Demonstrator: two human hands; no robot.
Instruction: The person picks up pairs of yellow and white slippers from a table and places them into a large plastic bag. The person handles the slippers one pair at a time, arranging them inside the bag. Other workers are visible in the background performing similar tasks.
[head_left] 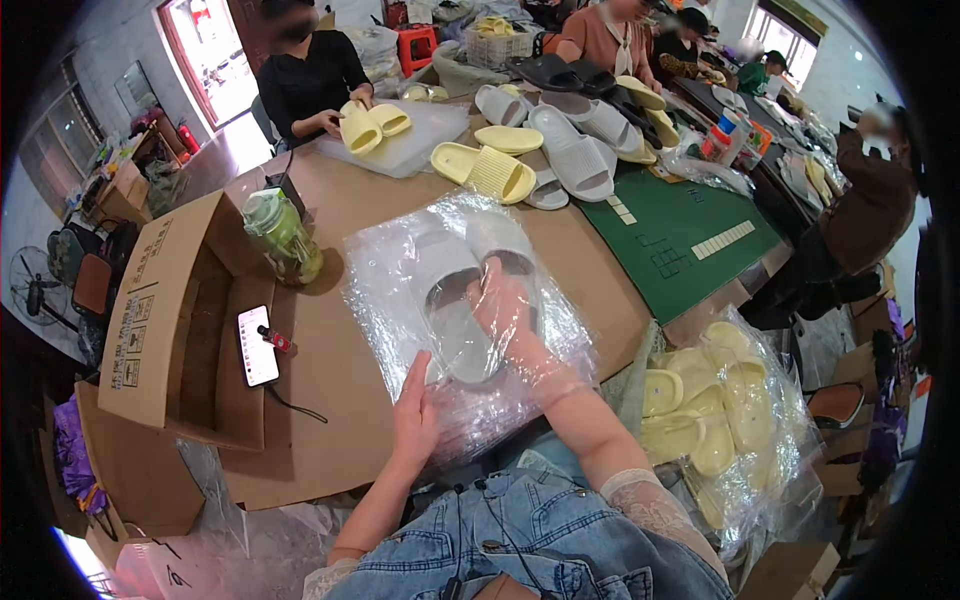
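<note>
Brown tabletop: pale-grey slippers, clear bag; toes, long axis pointing away; right hand atop, grip unclear; left hand unclenched, fingers extended.

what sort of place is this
Probably a small workshop where slippers are packed: a heap of slippers at the table's far side, a grey pair among clear plastic bags, and a co-worker handling a yellow pair.

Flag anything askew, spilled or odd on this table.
A small red-and-black tube lies across the lit smartphone beside the cardboard box, partly overhanging its right edge, an odd resting place. Nothing looks spilled.
</note>
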